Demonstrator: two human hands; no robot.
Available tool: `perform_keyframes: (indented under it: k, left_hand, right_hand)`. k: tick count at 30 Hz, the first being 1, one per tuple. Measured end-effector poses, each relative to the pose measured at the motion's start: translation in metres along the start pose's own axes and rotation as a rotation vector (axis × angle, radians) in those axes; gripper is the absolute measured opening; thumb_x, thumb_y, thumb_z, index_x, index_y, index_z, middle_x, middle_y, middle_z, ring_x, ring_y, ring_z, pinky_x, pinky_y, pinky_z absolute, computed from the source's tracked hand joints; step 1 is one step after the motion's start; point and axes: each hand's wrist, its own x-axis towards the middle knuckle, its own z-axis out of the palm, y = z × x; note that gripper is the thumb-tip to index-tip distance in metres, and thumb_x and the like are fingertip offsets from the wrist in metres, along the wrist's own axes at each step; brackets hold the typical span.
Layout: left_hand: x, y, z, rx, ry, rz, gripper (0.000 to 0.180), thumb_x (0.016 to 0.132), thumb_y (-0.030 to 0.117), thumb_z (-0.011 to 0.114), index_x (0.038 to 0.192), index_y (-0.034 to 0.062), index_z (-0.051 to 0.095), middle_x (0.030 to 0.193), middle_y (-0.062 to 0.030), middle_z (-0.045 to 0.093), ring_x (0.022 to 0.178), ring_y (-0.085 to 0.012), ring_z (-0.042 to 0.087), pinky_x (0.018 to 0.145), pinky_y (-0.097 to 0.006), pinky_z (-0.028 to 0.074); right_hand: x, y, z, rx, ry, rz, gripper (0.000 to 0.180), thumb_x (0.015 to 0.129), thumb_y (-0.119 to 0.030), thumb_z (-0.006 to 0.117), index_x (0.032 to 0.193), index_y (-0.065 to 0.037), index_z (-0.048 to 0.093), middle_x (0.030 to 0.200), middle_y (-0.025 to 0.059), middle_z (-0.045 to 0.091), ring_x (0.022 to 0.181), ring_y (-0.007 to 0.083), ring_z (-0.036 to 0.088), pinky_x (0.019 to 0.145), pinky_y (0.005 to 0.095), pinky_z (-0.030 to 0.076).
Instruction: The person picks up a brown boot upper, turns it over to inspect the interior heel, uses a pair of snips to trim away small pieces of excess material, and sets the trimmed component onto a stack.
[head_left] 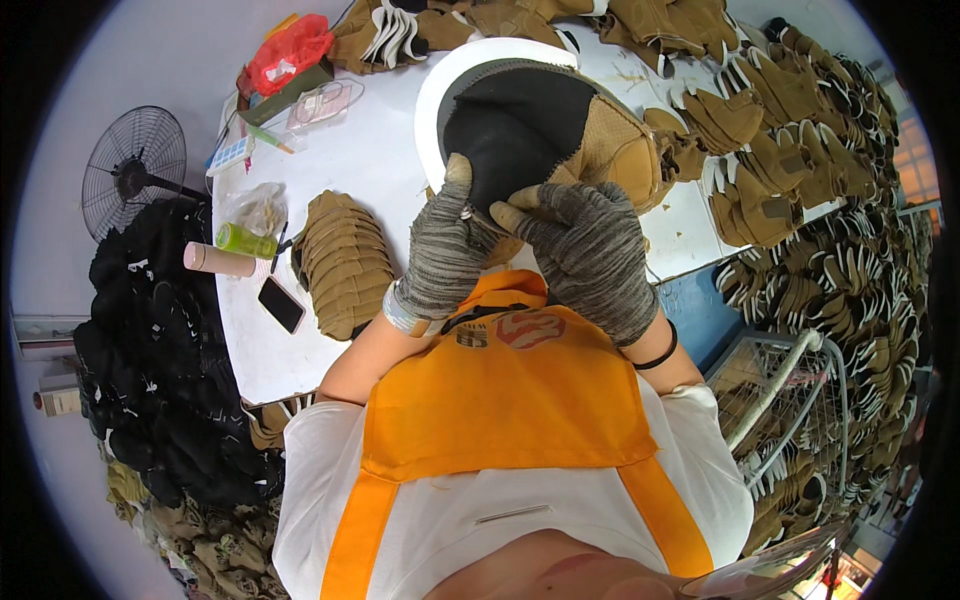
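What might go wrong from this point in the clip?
The left hand and right hand hold the black-and-tan piece near its lower edge, so the edge might slip from their fingers.

The stack lies close to the left forearm; a sideways move could disturb it.

The pink bottle is at the table's left edge and might fall if knocked.

There are two gloved hands point(592, 250), one held black-and-tan piece point(520, 120), one fan point(131, 178), one phone point(281, 305), two cylindrical containers point(218, 260) (one pink, one green), one red bag point(290, 52), and stacked tan pieces point(345, 260) too numerous to count.
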Motion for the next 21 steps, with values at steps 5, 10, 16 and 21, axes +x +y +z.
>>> perform_keyframes:
  k: [5, 10, 16, 21]
  left_hand:
    - [0.000, 0.001, 0.007, -0.156, 0.009, -0.008, 0.062, 0.095, 0.045, 0.050, 0.124, -0.0097, 0.047, 0.117, -0.0202, 0.057, 0.106, -0.0231, 0.060, 0.089, -0.030, 0.051]
    - [0.002, 0.010, -0.005, 0.187, -0.214, 0.264, 0.064, 0.096, 0.039, 0.050, 0.140, -0.0049, 0.033, 0.137, -0.0186, 0.045, 0.127, -0.0260, 0.044, 0.112, -0.037, 0.029]
    - [0.019, -0.011, 0.002, 0.420, -0.323, 0.150, 0.059, 0.093, 0.031, 0.057, 0.137, -0.0024, 0.039, 0.131, -0.0131, 0.052, 0.123, -0.0210, 0.047, 0.109, -0.031, 0.030]
    - [-0.002, 0.003, 0.002, 0.471, -0.270, 0.076, 0.055, 0.086, 0.027, 0.066, 0.131, 0.0013, 0.047, 0.122, -0.0088, 0.056, 0.112, -0.0183, 0.053, 0.096, -0.030, 0.043]
  right_hand:
    - [0.002, 0.004, -0.024, -0.110, 0.015, 0.051, 0.032, 0.079, -0.017, 0.068, 0.111, -0.013, 0.068, 0.097, 0.0055, 0.067, 0.083, 0.0235, 0.062, 0.074, 0.0359, 0.045]
    - [-0.018, 0.044, -0.051, 0.531, 0.536, 0.630, 0.035, 0.093, -0.027, 0.060, 0.116, -0.001, 0.059, 0.104, 0.0092, 0.066, 0.085, 0.0156, 0.063, 0.072, 0.0284, 0.053]
    - [-0.014, 0.029, -0.061, 1.404, 0.718, 0.824, 0.043, 0.093, -0.034, 0.058, 0.121, -0.001, 0.057, 0.114, 0.0104, 0.062, 0.099, 0.0181, 0.060, 0.083, 0.0318, 0.051]
    - [-0.010, 0.042, -0.009, 1.723, 0.455, 0.778, 0.043, 0.094, -0.034, 0.057, 0.121, -0.001, 0.057, 0.113, 0.0097, 0.062, 0.098, 0.0177, 0.060, 0.084, 0.0323, 0.051]
